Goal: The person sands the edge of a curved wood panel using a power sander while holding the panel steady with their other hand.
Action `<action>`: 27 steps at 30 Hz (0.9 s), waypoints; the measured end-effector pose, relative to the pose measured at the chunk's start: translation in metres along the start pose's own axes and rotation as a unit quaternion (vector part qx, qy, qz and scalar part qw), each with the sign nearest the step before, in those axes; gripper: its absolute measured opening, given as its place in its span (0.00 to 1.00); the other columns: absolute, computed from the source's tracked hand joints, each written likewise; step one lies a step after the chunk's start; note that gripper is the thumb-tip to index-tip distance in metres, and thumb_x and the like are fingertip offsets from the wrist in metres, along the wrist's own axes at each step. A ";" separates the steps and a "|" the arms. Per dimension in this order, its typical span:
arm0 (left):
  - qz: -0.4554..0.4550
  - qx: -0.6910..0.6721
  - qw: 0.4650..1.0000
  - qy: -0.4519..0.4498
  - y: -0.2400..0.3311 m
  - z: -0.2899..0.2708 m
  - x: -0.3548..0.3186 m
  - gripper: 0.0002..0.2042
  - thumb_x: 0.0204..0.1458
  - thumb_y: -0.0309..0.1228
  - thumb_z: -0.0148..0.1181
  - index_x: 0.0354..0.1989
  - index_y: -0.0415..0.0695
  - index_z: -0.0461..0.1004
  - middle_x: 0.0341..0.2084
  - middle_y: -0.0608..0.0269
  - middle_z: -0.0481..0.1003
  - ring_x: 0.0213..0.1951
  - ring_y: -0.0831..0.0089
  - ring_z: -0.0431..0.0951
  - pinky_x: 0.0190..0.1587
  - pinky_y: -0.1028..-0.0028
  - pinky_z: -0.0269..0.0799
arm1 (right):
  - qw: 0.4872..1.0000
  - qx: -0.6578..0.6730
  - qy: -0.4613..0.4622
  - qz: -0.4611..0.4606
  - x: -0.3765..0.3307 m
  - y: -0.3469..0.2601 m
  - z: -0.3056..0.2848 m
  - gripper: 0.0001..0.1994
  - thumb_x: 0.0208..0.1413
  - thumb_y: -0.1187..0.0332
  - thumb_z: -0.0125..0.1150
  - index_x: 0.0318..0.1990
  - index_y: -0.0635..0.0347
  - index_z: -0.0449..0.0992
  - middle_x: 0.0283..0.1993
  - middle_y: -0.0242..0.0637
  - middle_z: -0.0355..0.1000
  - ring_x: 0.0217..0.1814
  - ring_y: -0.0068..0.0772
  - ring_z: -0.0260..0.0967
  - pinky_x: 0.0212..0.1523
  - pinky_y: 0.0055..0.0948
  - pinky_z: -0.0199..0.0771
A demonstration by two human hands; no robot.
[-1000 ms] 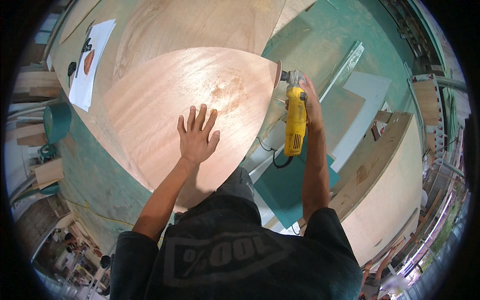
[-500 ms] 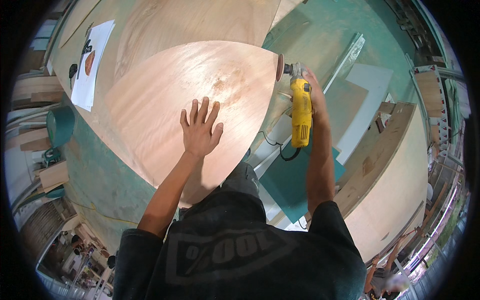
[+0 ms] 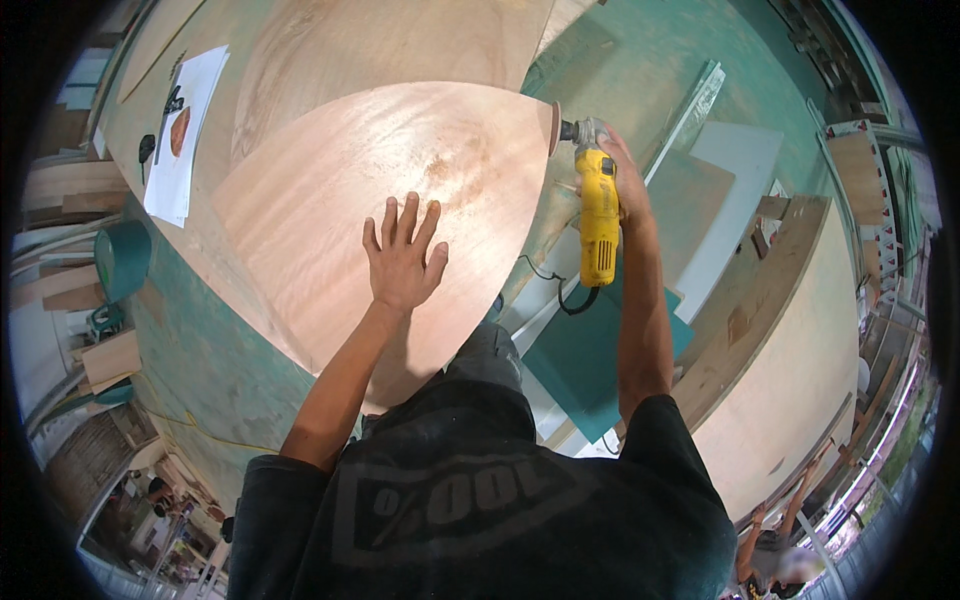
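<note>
On plywood (image 3: 310, 200), left fingers (image 3: 408, 217) spread; right fingers (image 3: 618, 158) grip a grinder (image 3: 598, 225).

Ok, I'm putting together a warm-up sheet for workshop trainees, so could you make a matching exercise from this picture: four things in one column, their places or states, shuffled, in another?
Things
1. Pale wooden panel with curved edges
2. Yellow, long-bodied handheld power tool
3. White paper sheets with a brown printed shape
4. Bare left hand

Places or states
A. At the picture's upper left
B. Palm down, fingers spread
C. Under the left hand
D. Gripped by the right hand

Right pairs: 1-C, 2-D, 3-A, 4-B
</note>
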State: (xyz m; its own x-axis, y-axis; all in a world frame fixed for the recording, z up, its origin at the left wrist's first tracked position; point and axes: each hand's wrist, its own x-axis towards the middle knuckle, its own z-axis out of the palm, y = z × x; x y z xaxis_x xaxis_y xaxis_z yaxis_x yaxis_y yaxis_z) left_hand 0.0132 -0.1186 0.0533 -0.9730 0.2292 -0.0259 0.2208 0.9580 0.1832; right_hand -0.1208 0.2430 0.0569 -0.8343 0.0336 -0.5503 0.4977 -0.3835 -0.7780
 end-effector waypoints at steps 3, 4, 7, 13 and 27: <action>0.002 0.002 1.000 0.006 0.000 -0.001 0.002 0.32 0.69 0.51 0.48 0.80 0.57 0.62 0.80 0.54 0.56 0.81 0.49 0.47 0.78 0.39 0.33 | 1.000 -0.015 -0.017 -0.005 -0.001 -0.002 -0.003 0.34 0.67 0.55 0.64 0.77 0.49 0.60 0.39 0.42 0.77 0.24 0.34 0.78 0.23 0.34 0.81; 0.002 0.005 1.000 0.004 0.000 -0.001 0.001 0.31 0.69 0.51 0.48 0.80 0.57 0.62 0.80 0.54 0.56 0.81 0.49 0.48 0.77 0.39 0.33 | 1.000 -0.009 -0.016 -0.007 -0.005 0.001 -0.004 0.35 0.67 0.55 0.63 0.78 0.50 0.59 0.39 0.42 0.77 0.24 0.34 0.78 0.23 0.34 0.82; 0.002 0.007 1.000 0.008 0.000 0.000 0.000 0.31 0.69 0.50 0.48 0.79 0.57 0.63 0.80 0.55 0.57 0.80 0.49 0.49 0.77 0.39 0.33 | 1.000 0.004 -0.013 -0.016 -0.016 0.005 0.003 0.37 0.67 0.54 0.63 0.79 0.53 0.57 0.38 0.43 0.77 0.24 0.34 0.78 0.24 0.34 0.81; 0.012 0.000 0.999 0.031 -0.002 0.004 0.000 0.31 0.69 0.51 0.48 0.79 0.58 0.62 0.80 0.55 0.56 0.81 0.49 0.49 0.77 0.39 0.34 | 1.000 0.004 -0.009 -0.029 -0.052 0.037 0.003 0.41 0.66 0.53 0.64 0.80 0.56 0.53 0.37 0.44 0.77 0.26 0.35 0.78 0.24 0.33 0.81; 0.013 0.000 0.999 0.034 -0.002 0.005 0.001 0.32 0.68 0.52 0.49 0.80 0.60 0.61 0.81 0.56 0.55 0.81 0.48 0.48 0.76 0.36 0.36 | 0.995 0.090 0.041 0.006 -0.124 0.082 0.013 0.35 0.67 0.57 0.65 0.77 0.54 0.60 0.38 0.43 0.77 0.27 0.35 0.78 0.25 0.32 0.83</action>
State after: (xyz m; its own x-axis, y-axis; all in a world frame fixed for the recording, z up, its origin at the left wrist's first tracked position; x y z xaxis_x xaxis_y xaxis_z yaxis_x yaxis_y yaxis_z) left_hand 0.0121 -0.1196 0.0476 -0.9695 0.2407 0.0462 0.2451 0.9520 0.1834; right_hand 0.0204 0.1957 0.0649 -0.8029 0.1014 -0.5875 0.4498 -0.5439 -0.7085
